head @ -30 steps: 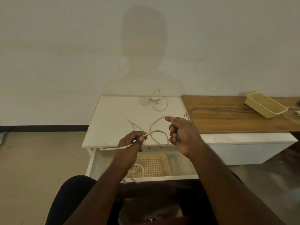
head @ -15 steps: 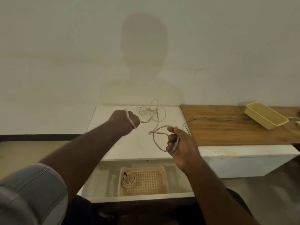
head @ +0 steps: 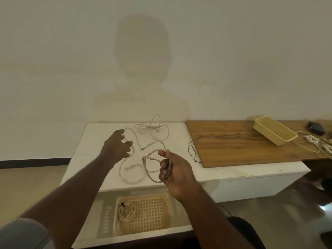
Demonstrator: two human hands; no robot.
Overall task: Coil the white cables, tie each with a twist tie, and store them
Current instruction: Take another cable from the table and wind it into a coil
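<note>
Pinching a small loop of the white cable (head: 142,159) between curled fingers and thumb, the right hand (head: 172,169) sits at centre frame, while the left hand (head: 117,148) hovers spread and empty just left of the cable's slack. The cable is thin, off-white and limp, wandering in loose bends across the white tabletop (head: 100,133); a second tangled cable (head: 152,128) lies behind it. Lower centre, a coiled cable (head: 126,211) rests in the woven basket (head: 152,212) inside the open drawer (head: 125,238); no legible writing.
</note>
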